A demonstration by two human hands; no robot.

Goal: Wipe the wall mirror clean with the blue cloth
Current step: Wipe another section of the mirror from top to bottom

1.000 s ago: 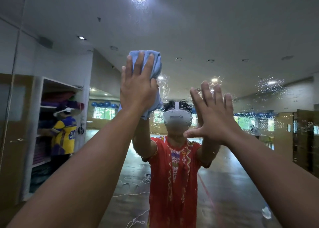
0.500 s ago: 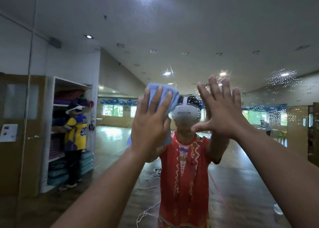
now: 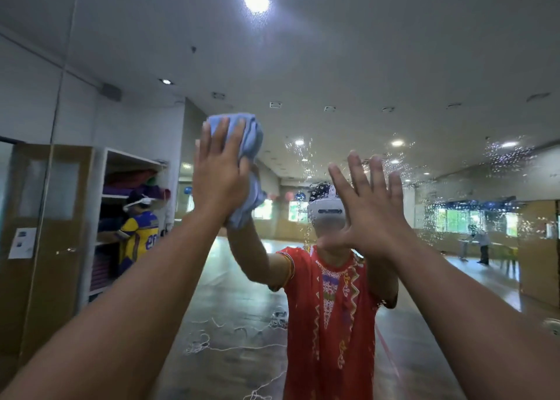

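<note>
at the far left the mirror (image 3: 333, 51) reflects a wooden door (image 3: 48, 278) with a sheet of paper (image 3: 21, 243) stuck on it, and next to it white shelves (image 3: 104, 169) holding purple mats (image 3: 100, 274). a person in a yellow and blue shirt (image 3: 141, 233) stands at those shelves. the left hand (image 3: 219, 175) is raised high, left of centre, fingers straight and together, its palm pressing the blue cloth (image 3: 247, 145) against the glass. the cloth is bunched, sticking out above the fingertips and hanging below the palm on its right side. the hand clasps nothing, it only pushes. low in the reflection, loose white string (image 3: 212, 342) lies on the floor. the right hand (image 3: 368, 214) is up a little lower, just right of centre and apart from the cloth, released, all fingers spread, palm facing the glass, holding nothing; whether it touches the glass i cannot tell. behind it shows the reflected wearer in a red patterned shirt (image 3: 330, 324) and a white headset (image 3: 325, 210). water droplets (image 3: 503, 154) speckle the glass at the upper right, with more near the right hand's fingertips
</note>
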